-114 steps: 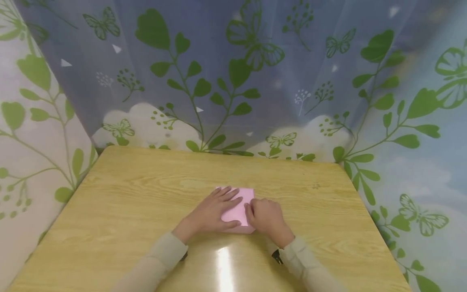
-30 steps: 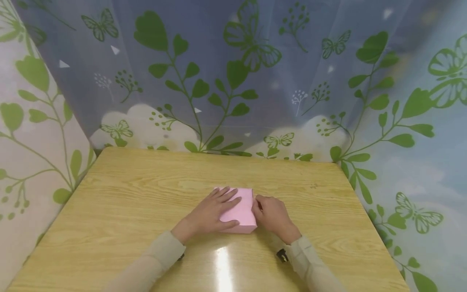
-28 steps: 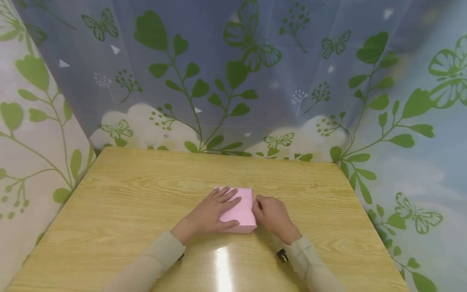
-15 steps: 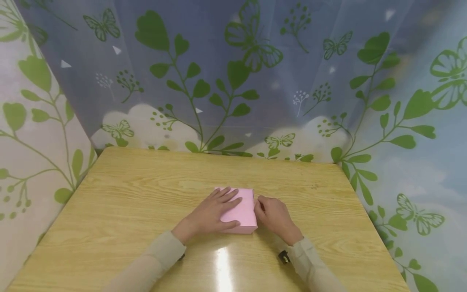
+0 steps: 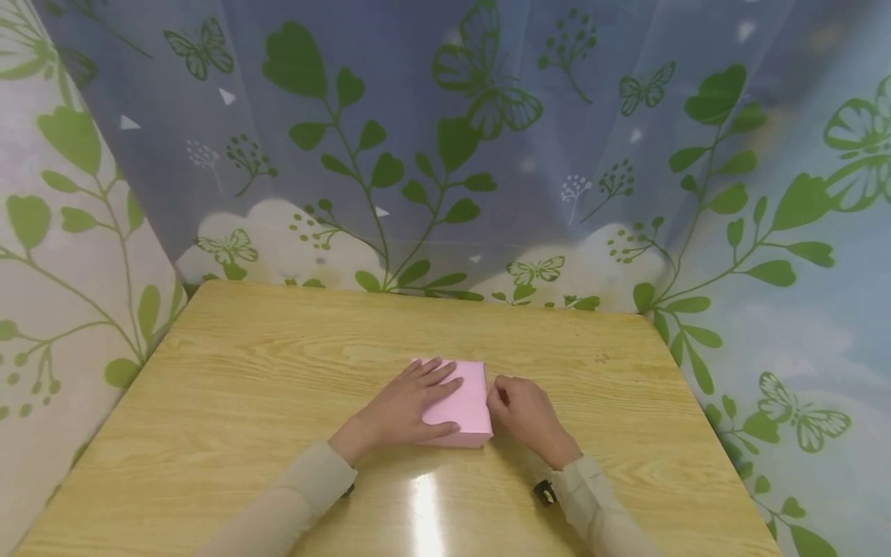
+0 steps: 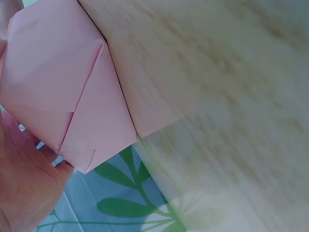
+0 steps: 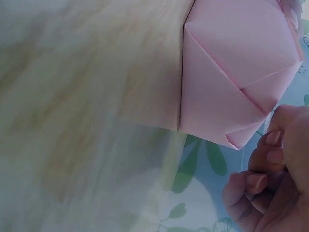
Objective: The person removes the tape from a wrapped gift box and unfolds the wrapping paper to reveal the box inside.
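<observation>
A box wrapped in pink paper [image 5: 470,410] sits on the wooden table. My left hand [image 5: 404,406] lies palm down over its left part, fingers spread across the top. At the box's right side is my right hand [image 5: 527,415], with its fingers curled in and nothing seen inside them. In the right wrist view the thumb tip of this right hand [image 7: 285,169] is right at the box's top edge. The folded paper end [image 7: 215,92] shows slanting creases there. The left wrist view shows another folded end of the pink box [image 6: 91,116], beside the left palm [image 6: 29,188].
The wood-grain table [image 5: 278,340] runs back to a curtain [image 5: 390,116] printed with leaves and butterflies, which also hangs at both sides. A dark strap piece [image 5: 545,493] shows at the right sleeve cuff [image 5: 578,487]. Light glares on the table [image 5: 427,510] in front of the box.
From overlapping the box's top, my right hand has moved right to its edge. That edge looked dented about a second ago and is straighter now. The left hand has stayed in place.
</observation>
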A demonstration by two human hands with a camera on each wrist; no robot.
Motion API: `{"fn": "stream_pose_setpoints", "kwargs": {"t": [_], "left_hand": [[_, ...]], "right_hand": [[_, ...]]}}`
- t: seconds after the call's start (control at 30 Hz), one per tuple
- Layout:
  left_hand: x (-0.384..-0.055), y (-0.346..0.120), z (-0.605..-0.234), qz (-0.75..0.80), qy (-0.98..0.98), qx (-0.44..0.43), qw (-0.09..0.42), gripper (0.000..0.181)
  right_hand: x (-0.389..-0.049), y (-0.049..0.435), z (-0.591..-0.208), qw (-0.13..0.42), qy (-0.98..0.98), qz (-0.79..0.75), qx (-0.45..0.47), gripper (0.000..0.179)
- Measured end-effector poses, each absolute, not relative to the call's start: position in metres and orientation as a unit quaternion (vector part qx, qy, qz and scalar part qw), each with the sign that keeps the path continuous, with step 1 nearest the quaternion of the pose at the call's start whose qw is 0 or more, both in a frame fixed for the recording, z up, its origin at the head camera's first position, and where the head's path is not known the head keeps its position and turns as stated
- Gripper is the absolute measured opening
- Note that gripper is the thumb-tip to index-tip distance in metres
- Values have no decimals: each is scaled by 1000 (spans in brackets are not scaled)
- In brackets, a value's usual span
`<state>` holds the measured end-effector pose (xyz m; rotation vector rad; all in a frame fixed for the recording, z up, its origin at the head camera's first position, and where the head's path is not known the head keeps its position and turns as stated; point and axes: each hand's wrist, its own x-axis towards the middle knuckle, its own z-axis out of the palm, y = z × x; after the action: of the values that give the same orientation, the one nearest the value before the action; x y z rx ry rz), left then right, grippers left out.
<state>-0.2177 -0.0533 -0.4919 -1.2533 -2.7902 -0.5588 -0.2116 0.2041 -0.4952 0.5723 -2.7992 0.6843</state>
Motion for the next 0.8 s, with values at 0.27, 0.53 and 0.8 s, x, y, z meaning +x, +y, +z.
{"fn": "stream_pose_setpoints", "kwargs": {"t": [0.27, 0.53, 0.8], "left_hand": [[-217, -55, -492, -188, -899, -395, 10, 76], [-217, -54, -491, -192, -895, -402, 15, 75], [-217, -52, -493, -189, -899, -394, 3, 76]], "right_hand": [[-211, 211, -496, 96, -950, 243, 172, 25], [-207, 216, -498, 93, -945, 260, 174, 32], [-205, 230, -501, 102, -941, 274, 170, 37]]}}
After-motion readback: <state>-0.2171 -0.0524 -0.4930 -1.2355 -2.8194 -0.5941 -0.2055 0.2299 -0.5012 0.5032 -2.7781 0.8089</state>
